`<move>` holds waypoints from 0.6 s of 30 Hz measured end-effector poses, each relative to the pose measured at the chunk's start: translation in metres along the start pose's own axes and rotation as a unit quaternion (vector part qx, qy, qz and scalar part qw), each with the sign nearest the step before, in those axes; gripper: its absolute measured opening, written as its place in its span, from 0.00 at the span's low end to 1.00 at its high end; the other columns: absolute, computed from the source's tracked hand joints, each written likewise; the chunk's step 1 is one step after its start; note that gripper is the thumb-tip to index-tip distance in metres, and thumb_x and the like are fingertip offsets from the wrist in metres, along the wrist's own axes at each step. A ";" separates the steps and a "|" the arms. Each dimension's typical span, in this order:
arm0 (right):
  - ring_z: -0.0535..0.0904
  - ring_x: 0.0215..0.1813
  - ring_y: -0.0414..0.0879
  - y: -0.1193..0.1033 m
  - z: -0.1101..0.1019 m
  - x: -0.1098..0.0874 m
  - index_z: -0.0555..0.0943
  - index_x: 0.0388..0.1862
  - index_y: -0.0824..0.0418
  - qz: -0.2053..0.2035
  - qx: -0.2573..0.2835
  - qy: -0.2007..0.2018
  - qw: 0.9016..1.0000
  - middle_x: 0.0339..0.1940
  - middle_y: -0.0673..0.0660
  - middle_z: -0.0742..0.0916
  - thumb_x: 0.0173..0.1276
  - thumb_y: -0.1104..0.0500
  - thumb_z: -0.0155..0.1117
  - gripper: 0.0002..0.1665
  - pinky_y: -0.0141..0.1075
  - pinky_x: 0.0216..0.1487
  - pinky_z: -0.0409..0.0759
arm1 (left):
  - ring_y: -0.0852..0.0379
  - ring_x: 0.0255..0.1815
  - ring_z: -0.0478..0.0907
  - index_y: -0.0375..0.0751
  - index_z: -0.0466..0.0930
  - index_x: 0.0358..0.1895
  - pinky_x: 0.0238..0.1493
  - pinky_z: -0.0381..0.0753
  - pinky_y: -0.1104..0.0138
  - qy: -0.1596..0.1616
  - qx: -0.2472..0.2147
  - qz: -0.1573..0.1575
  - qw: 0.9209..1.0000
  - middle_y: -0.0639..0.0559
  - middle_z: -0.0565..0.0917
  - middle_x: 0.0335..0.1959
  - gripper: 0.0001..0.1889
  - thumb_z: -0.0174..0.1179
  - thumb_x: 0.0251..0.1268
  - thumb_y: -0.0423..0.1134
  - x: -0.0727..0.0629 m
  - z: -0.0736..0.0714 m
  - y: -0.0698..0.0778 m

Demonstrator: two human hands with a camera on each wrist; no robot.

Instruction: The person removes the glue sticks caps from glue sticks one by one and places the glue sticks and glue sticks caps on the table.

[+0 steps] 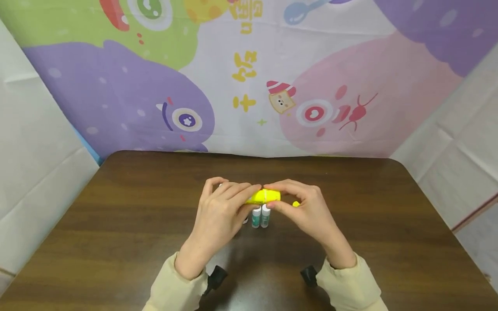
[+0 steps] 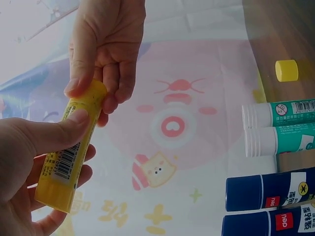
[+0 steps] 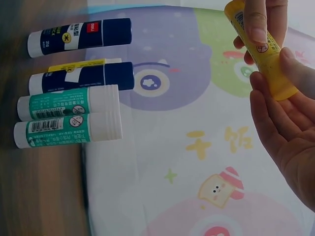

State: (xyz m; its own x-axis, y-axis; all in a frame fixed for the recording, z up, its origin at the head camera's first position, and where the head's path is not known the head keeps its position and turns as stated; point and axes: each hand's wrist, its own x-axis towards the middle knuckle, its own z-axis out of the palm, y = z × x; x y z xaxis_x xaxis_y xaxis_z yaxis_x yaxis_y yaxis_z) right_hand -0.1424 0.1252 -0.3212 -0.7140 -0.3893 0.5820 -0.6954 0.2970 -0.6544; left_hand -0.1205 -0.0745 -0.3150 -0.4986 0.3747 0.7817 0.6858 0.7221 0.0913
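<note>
Both our hands are closed around one thing, a yellow glue stick held up above the near-middle of the table. Our left hand wraps its body, thumb on the near side and fingers curled behind; our right hand pinches its right end between thumb and fingertips. Neither has room to spare between its fingers.

Largest behind all this is a cartoon-printed cloth, hanging at the far side. Before it lies the dark wooden table. On that, left of centre and mostly hidden by our left hand in the head view, stand one navy glue stick and another navy one, with a second yellow stick showing partly behind them. Just right of these, side by side, stand one green glue stick and its green twin. Smallest is a yellow cap, apart to the right.

We judge the held stick light, stiff and hard to break, its smooth plastic a little slippery, so a firm grip round the labelled body suits the left, and a pinch on the end beyond the seam suits the right. Whether that end twists or pulls, we cannot tell.
</note>
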 end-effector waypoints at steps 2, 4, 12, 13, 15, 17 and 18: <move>0.81 0.41 0.39 0.000 -0.001 0.000 0.83 0.44 0.60 -0.004 -0.003 0.004 1.000 0.39 0.52 0.86 0.49 0.59 0.72 0.21 0.28 0.38 0.79 | 0.58 0.36 0.80 0.45 0.84 0.43 0.49 0.66 0.59 0.008 -0.003 -0.003 1.000 0.53 0.85 0.36 0.19 0.72 0.42 0.39 0.001 0.002 0.000; 0.81 0.41 0.39 0.000 -0.001 0.001 0.83 0.44 0.60 -0.008 -0.007 0.010 1.000 0.39 0.52 0.86 0.48 0.59 0.72 0.21 0.29 0.39 0.78 | 0.58 0.35 0.81 0.45 0.84 0.42 0.48 0.67 0.58 0.018 -0.008 -0.008 1.000 0.54 0.85 0.35 0.19 0.73 0.39 0.39 0.002 0.003 0.000; 0.81 0.41 0.38 0.000 0.002 0.000 0.83 0.43 0.60 0.004 -0.015 0.016 1.000 0.38 0.50 0.86 0.47 0.60 0.73 0.21 0.29 0.41 0.79 | 0.59 0.34 0.81 0.45 0.84 0.40 0.47 0.67 0.59 0.033 -0.026 -0.017 0.999 0.54 0.85 0.34 0.20 0.74 0.36 0.38 -0.001 0.005 -0.003; 0.81 0.41 0.38 0.000 0.003 0.000 0.83 0.43 0.60 0.006 -0.013 0.015 1.000 0.39 0.50 0.86 0.47 0.60 0.73 0.20 0.29 0.40 0.79 | 0.59 0.34 0.81 0.45 0.84 0.40 0.47 0.67 0.59 0.031 -0.028 -0.018 0.999 0.55 0.85 0.34 0.20 0.74 0.36 0.38 -0.001 0.005 -0.003; 0.81 0.40 0.38 0.000 0.003 -0.001 0.83 0.43 0.60 0.007 -0.009 0.013 1.000 0.39 0.50 0.86 0.48 0.60 0.73 0.20 0.29 0.39 0.79 | 0.59 0.35 0.81 0.45 0.84 0.41 0.48 0.66 0.59 0.026 -0.029 -0.019 0.999 0.55 0.85 0.35 0.20 0.74 0.37 0.38 -0.002 0.004 -0.003; 0.81 0.40 0.38 0.000 0.002 0.000 0.83 0.43 0.60 0.006 -0.005 0.013 1.000 0.39 0.50 0.86 0.48 0.60 0.72 0.20 0.29 0.39 0.79 | 0.59 0.35 0.80 0.44 0.84 0.42 0.49 0.66 0.59 0.018 -0.027 -0.018 0.999 0.54 0.85 0.35 0.20 0.73 0.39 0.39 -0.001 0.002 -0.003; 0.81 0.40 0.38 -0.001 0.002 0.001 0.83 0.43 0.60 0.005 -0.003 0.013 1.000 0.39 0.51 0.86 0.48 0.60 0.72 0.20 0.29 0.39 0.79 | 0.59 0.36 0.80 0.44 0.84 0.42 0.49 0.66 0.59 0.015 -0.026 -0.018 0.999 0.54 0.85 0.36 0.19 0.73 0.40 0.39 0.000 0.002 -0.003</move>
State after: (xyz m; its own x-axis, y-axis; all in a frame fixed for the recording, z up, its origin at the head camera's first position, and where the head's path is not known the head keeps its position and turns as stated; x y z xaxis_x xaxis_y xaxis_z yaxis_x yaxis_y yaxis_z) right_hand -0.1422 0.1233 -0.3213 -0.7228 -0.3637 0.5876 -0.6886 0.3064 -0.6572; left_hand -0.1239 -0.0757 -0.3164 -0.5075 0.3310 0.7955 0.6954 0.7025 0.1513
